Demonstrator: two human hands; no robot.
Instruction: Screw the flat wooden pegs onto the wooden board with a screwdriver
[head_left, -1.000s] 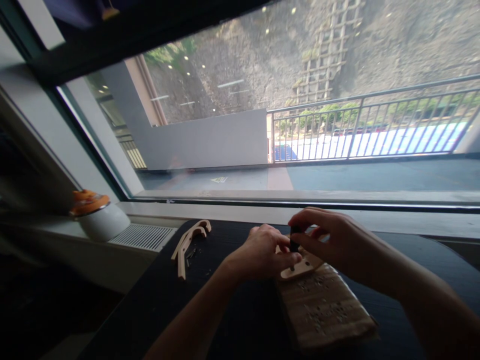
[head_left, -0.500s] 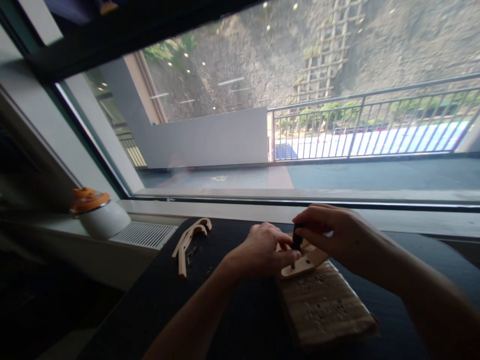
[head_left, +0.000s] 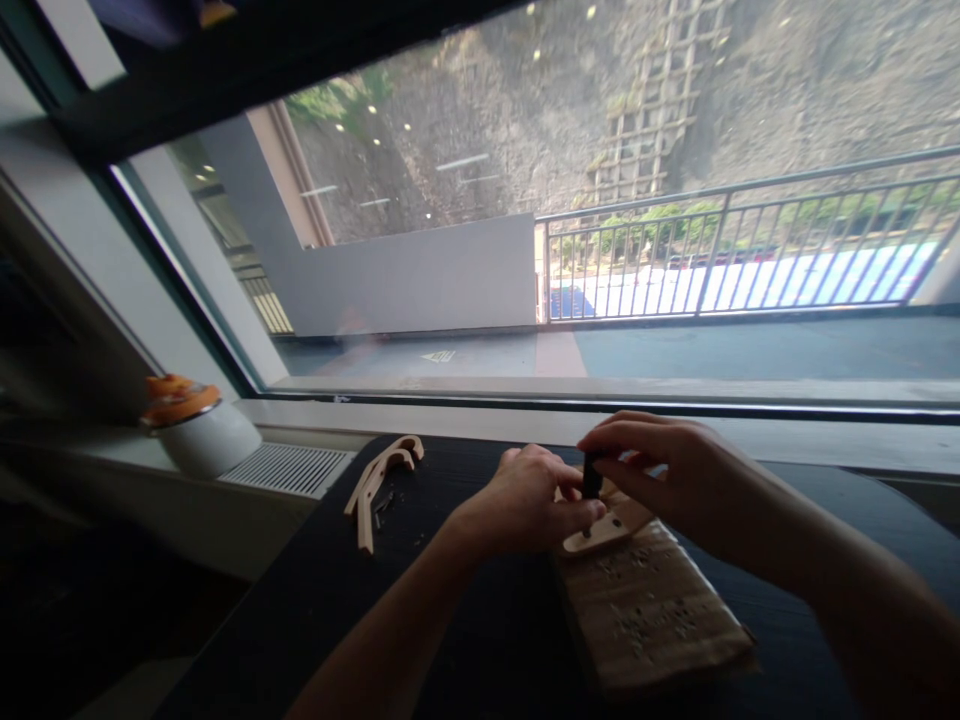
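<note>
Left forearm, rising obliquely from the bottom edge; left hand, right of centre, back uppermost, thumb and index finger directed rightward. Right forearm, entering from the lower right; right hand, slightly higher, fingers arched leftward, thumb opposed in a pinch.

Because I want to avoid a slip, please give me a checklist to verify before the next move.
1. Right hand grips the black handle: ok.
2. Left hand at the pale wooden piece: ok.
3. Piece lying on the brown block: ok.
4. Handle's lower end seated: cannot tell, left hand hides it.
5. Block top clean: not ok, scattered marks or bits.
6. Two curved wooden pieces apart from the hands: ok.
</note>
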